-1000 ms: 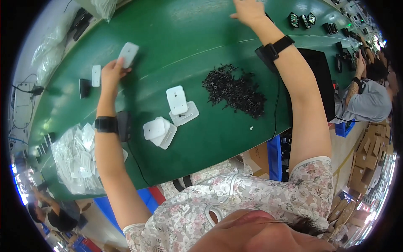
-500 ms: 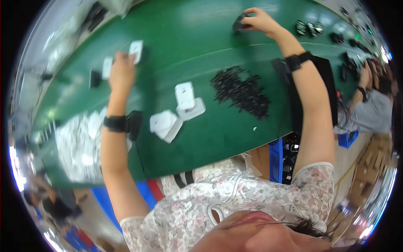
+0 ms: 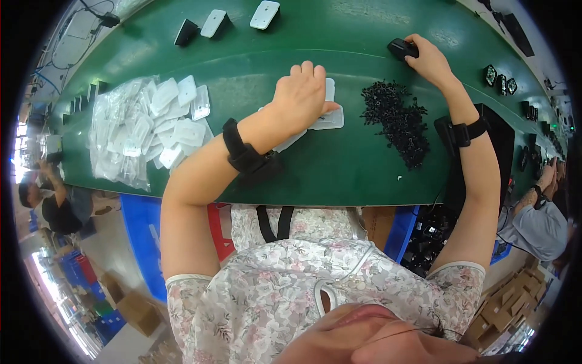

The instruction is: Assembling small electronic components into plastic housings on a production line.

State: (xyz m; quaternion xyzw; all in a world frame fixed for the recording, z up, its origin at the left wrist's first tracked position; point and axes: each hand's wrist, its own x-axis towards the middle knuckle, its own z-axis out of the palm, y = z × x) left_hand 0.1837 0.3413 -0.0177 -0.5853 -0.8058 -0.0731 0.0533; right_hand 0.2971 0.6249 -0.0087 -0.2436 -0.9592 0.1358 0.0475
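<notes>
My left hand (image 3: 300, 97) is over a few white plates (image 3: 331, 117) at the table's middle. Its fingers are bent and its thumb is spread away from them, touching or just above a plate; nothing shows in its grasp. The hand covers much of these plates. Farther off to the right, my right hand (image 3: 429, 57) is closed on a black rounded housing (image 3: 401, 50), fingers on its right side. Between the hands and a little nearer lies a heap of small black parts (image 3: 397, 118).
At the far left stand two white-faced black units (image 3: 265, 15) and a dark one (image 3: 186, 32). A clear bag with many white plates (image 3: 130, 136) lies at left. A black box (image 3: 485, 151) is beside my right forearm. People work at both sides.
My left hand has left the white-faced units at the far left and moved right and nearer, over the white plates. My right hand keeps the black housing. The view has shifted.
</notes>
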